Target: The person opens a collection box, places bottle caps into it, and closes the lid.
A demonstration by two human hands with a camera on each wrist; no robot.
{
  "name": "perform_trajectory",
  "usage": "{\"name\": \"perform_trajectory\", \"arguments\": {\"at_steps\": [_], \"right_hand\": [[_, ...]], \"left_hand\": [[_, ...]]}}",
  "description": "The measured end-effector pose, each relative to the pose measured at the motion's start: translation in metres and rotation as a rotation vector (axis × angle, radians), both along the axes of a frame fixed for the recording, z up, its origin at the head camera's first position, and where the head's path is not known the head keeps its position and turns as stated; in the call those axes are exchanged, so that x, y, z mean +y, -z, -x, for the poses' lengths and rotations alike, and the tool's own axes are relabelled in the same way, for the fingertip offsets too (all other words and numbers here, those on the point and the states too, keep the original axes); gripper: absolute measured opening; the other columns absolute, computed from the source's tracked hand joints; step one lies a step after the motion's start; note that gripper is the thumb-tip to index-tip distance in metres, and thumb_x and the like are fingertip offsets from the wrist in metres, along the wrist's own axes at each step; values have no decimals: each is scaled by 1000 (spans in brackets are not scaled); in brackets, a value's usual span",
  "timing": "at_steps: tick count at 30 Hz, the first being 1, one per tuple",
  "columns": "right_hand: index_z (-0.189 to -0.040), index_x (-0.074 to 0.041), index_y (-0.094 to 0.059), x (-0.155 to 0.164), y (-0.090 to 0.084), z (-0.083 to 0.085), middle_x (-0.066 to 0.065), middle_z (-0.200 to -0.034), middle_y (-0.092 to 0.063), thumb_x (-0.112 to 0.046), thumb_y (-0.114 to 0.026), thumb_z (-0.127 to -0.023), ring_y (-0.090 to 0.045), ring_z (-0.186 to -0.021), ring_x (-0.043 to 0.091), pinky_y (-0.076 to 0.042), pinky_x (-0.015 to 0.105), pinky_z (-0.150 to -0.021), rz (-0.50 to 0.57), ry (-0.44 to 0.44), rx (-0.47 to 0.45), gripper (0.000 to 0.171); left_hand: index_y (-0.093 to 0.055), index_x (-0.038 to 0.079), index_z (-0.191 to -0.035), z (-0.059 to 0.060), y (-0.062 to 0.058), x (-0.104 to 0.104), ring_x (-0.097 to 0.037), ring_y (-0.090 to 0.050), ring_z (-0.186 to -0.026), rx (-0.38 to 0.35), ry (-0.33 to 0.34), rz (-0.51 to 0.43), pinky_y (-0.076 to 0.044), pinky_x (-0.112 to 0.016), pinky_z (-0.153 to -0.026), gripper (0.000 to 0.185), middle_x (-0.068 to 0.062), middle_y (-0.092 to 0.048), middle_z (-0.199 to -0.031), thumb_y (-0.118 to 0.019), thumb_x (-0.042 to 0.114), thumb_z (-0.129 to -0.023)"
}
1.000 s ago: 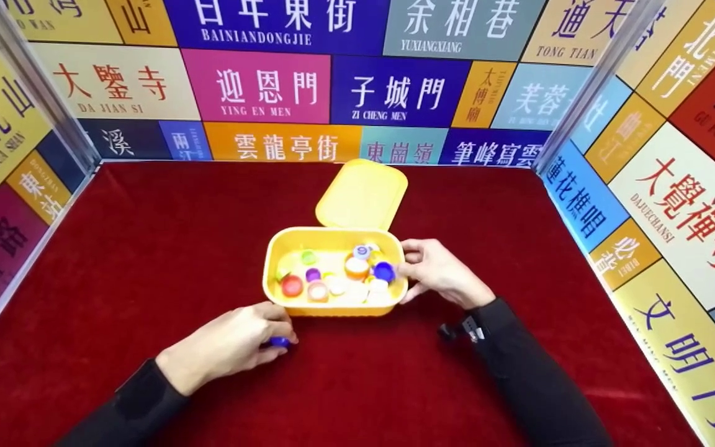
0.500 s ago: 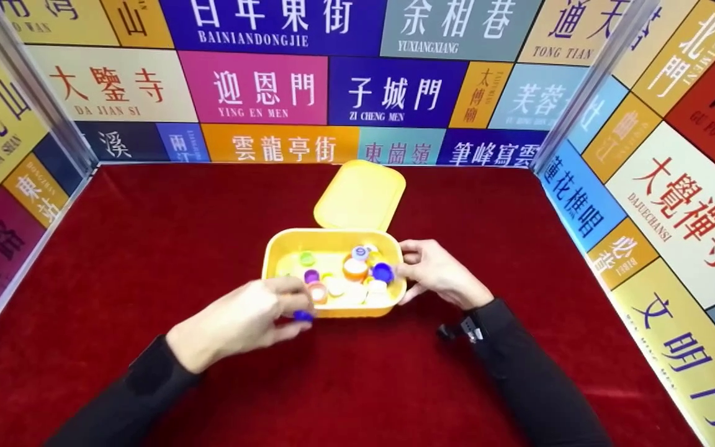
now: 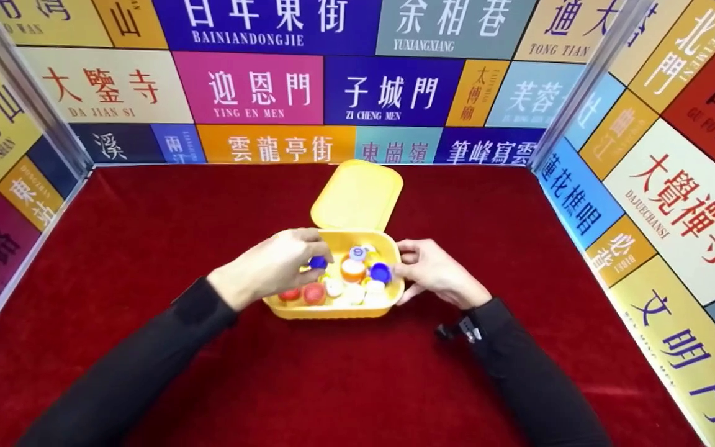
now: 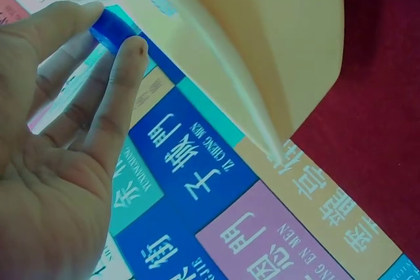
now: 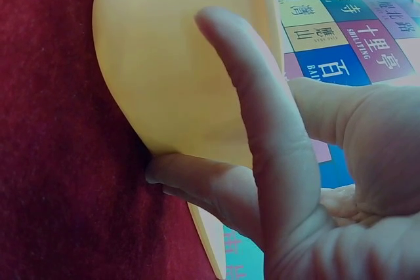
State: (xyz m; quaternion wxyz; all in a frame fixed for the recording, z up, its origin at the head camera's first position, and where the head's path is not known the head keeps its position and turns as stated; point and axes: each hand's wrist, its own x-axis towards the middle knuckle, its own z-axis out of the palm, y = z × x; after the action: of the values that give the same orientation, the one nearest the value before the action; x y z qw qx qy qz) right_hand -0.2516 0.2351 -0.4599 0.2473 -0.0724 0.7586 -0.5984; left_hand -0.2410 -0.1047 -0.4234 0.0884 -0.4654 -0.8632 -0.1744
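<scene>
A yellow plastic box [image 3: 332, 311] stands on the red cloth and holds several caps in red, white, orange and blue. Over the box's left half my left hand [image 3: 274, 264] pinches a blue bottle cap [image 3: 318, 262] between thumb and fingertips. The left wrist view shows that blue cap [image 4: 113, 31] between the fingertips, near the box rim. At the box's right end, my right hand [image 3: 435, 273] grips the wall, with some fingers over the rim. In the right wrist view, fingers [image 5: 203, 181] lie along the outside of the box. My left hand hides the box's left part.
A yellow lid [image 3: 357, 195] lies flat behind the box. The red cloth [image 3: 345, 385] covers the table. Printed panels [image 3: 252, 90] with large characters wall off the back and both sides, with metal posts at the corners.
My left hand has lifted the blue cap from in front of the box's left corner and carried it up and right, over the box. The right hand has stayed at the right end.
</scene>
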Motion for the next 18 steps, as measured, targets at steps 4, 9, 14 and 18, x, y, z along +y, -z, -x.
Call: {"name": "perform_trajectory", "arguments": {"at_steps": [4, 9, 14, 18], "right_hand": [[-160, 9, -58, -1, 0, 0, 34, -144, -76, 3, -67, -110, -86, -99, 34, -73, 44, -70, -7, 1, 0, 51], [-158, 10, -58, -1, 1, 0, 34, -142, -76, 4, -65, -109, -86, -97, 34, -73, 43, -70, -5, -13, 5, 50], [-158, 10, -58, 0, 0, 0, 34, -143, -76, 4, -65, -109, -85, -98, 34, -73, 43, -69, 6, -13, 2, 50], [-160, 9, -57, 0, -1, 0, 34, -145, -75, 4, -66, -109, -85, -98, 33, -72, 43, -69, 8, -4, -3, 52]], "left_hand": [[-87, 7, -117, 12, 3, 9, -27, -78, -98, -52, -48, 68, -70, -43, -94, 14, -13, -80, -114, -86, 12, -104], [-86, 7, -123, 19, 7, 15, -32, -82, -105, -70, -100, 90, -70, -47, -96, 20, -16, -81, -119, -87, 14, -105], [-86, 6, -122, 19, 7, 16, -33, -82, -105, -51, -95, 71, -70, -47, -95, 20, -17, -80, -119, -88, 13, -103], [-86, 6, -122, 18, 7, 14, -32, -81, -105, -48, -100, 64, -70, -45, -95, 21, -15, -79, -119, -89, 12, -103]]}}
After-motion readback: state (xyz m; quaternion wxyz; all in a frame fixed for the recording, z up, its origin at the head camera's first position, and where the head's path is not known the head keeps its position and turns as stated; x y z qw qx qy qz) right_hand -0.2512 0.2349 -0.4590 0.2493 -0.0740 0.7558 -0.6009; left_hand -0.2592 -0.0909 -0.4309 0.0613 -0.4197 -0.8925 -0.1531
